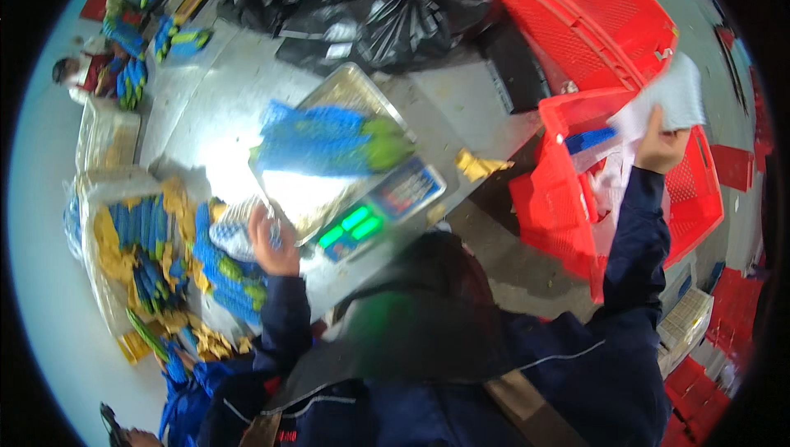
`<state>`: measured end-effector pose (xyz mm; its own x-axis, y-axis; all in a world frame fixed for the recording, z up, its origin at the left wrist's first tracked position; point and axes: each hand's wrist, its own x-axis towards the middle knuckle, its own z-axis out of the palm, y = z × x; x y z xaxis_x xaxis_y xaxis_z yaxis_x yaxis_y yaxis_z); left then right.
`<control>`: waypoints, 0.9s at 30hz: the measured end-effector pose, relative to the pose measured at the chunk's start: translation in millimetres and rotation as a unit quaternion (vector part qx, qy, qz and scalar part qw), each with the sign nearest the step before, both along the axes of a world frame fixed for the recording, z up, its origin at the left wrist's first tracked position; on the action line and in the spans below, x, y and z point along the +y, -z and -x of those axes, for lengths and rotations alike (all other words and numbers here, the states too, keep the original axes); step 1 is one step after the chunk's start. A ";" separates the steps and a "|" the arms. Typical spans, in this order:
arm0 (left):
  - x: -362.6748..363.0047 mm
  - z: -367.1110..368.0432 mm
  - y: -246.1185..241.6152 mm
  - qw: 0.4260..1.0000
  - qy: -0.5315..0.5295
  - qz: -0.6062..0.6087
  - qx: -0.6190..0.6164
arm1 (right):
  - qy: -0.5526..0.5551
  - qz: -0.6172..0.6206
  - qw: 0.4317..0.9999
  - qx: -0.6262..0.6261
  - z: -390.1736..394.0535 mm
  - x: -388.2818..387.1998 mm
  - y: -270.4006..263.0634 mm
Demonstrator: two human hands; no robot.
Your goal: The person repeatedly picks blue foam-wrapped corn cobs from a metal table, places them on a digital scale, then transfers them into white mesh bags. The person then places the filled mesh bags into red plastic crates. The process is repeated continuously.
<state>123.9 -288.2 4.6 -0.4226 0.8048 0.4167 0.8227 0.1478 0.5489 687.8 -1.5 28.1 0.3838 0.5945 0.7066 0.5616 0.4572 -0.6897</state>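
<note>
My right hand grips a folded pale cloth or soft sheet over a red plastic crate, in which white and pinkish sheets and a blue item lie. My left hand, blurred, is beside the near left corner of a digital scale with a lit green display; whether it holds anything is unclear. On the scale's metal tray lie green vegetables in blue foam netting. Left of that hand sit a white patterned bundle and more netted vegetables.
At the left a lined box holds netted vegetables and brown paper. Black plastic bags lie at the table's far side. Crumpled yellow paper rests near the table edge. Larger red crates stand at upper right. Other people are at the left.
</note>
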 end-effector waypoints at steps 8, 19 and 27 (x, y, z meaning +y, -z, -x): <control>13.0 -33.4 -128.4 0.731 0.199 -0.027 -0.652 | -0.413 -0.128 0.870 -0.235 380.2 -154.6 -72.0; -71.3 4.6 -96.5 0.752 0.297 -0.143 -0.572 | -0.526 0.042 0.848 -0.044 482.6 -269.3 -106.3; -107.5 29.8 -88.7 0.880 0.257 -0.087 -0.391 | -0.557 0.097 0.819 -0.095 483.3 -314.4 -94.3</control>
<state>94.2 -395.6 93.3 -0.2335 0.9261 0.2963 0.1177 -0.2755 0.9541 204.4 -315.9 122.4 -0.5789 0.6093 0.5419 -0.0240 0.6515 -0.7583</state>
